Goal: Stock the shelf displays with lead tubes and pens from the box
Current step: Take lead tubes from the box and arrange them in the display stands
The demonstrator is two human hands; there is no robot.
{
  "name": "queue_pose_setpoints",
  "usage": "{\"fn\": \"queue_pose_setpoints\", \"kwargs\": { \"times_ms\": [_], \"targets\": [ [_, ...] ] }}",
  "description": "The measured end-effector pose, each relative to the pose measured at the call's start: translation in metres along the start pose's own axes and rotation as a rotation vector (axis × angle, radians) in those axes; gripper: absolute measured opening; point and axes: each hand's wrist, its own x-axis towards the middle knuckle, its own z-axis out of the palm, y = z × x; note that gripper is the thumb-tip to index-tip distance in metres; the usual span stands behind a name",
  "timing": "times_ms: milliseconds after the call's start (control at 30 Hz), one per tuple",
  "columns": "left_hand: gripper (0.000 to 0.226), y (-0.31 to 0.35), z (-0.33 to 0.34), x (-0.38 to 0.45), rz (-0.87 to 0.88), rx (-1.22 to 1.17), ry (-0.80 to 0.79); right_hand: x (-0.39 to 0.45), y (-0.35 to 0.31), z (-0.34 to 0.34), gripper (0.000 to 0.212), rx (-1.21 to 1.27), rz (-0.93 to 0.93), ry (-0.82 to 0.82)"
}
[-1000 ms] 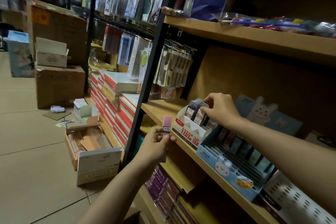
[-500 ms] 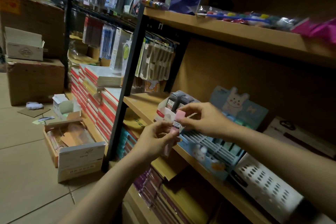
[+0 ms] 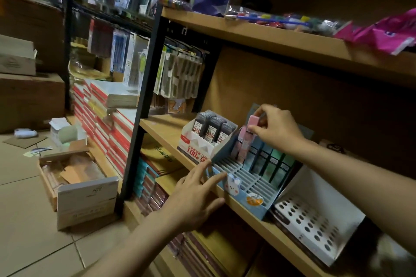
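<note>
A pink lead tube is pinched in the right hand above the blue display tray, steadied by the released left hand, and a straight push into the back row seems needed next.

I see a pink lead tube above a pale blue display tray with a white bunny on its front. Beside it stands a white box with red print, holding dark grey tubes. The white pen stand is dotted with dark round holes.
</note>
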Motion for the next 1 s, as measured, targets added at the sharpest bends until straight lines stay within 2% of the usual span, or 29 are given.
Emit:
{"fn": "queue_pose_setpoints", "kwargs": {
  "times_ms": [200, 400, 533, 633, 767, 900, 1000],
  "targets": [
    [0.059, -0.005, 0.001, 0.002, 0.009, 0.013, 0.025, 0.002, -0.004, 0.030, 0.016, -0.040, 0.007, -0.006],
    [0.059, -0.006, 0.005, 0.004, 0.020, 0.002, 0.042, 0.005, -0.008, 0.036, 0.014, -0.020, 0.092, -0.004],
    [0.058, -0.007, 0.005, 0.004, 0.029, -0.002, 0.056, -0.001, -0.011, 0.043, 0.016, -0.092, 0.085, 0.013],
    [0.059, -0.006, 0.006, 0.004, 0.032, 0.017, 0.061, -0.007, -0.010, 0.048, 0.021, -0.204, -0.006, 0.117],
    [0.060, -0.005, 0.006, 0.004, 0.034, 0.030, 0.069, -0.014, -0.007, 0.054, 0.028, -0.305, -0.011, 0.177],
    [0.069, -0.003, 0.005, 0.001, 0.025, 0.082, 0.027, -0.021, -0.010, 0.054, 0.037, -0.448, -0.019, 0.137],
    [0.073, -0.003, -0.001, -0.007, 0.033, 0.114, -0.001, -0.033, -0.013, 0.049, 0.059, -0.446, -0.012, 0.072]
  ]
}}
